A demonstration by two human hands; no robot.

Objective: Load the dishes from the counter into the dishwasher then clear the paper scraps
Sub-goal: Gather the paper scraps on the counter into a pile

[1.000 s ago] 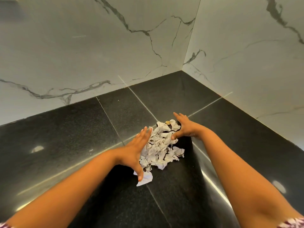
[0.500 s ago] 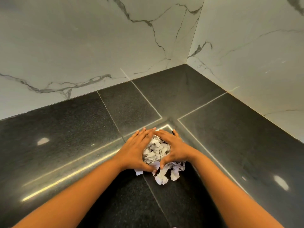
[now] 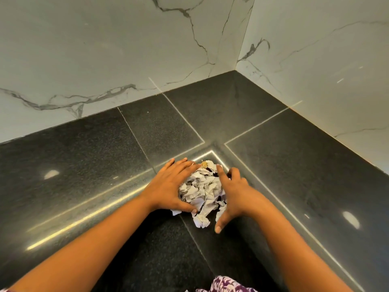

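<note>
A head-height view looks down into the corner of a polished black stone counter [image 3: 84, 165]. White marble walls [image 3: 105, 49] with grey veins stand along its far and right sides. Two bare forearms reach in from the near edge towards a heap of torn white paper scraps [image 3: 202, 190]. The heap lies on the counter a little right of centre, over a seam between slabs.

At the heap's left side, the left hand [image 3: 170, 186] lies palm down and slightly cupped. Its fingers [image 3: 179, 167] are nearly straight and close together, pointing far and right, and they press against the left flank of the paper. The thumb bends along the near-left edge of the heap and rests on a scrap. This hand pushes the paper without closing round it.

A small tan crumb [image 3: 204, 164] sits on the far top of the heap, between the fingertips of the two hands.

At the heap's right side, the right hand [image 3: 235, 194] is spread wide with its palm towards the paper. The forefinger [image 3: 221, 175] lies straight across the upper right of the heap. The other fingers bend down on the far right, and their tips are hidden. The thumb stretches towards the near side, beside the nearest loose scraps. Whether its tip touches the counter cannot be told. This hand is released and grasps nothing.

At the near edge, between the forearms, a piece of purple-and-white patterned cloth [image 3: 227, 284] shows.
</note>
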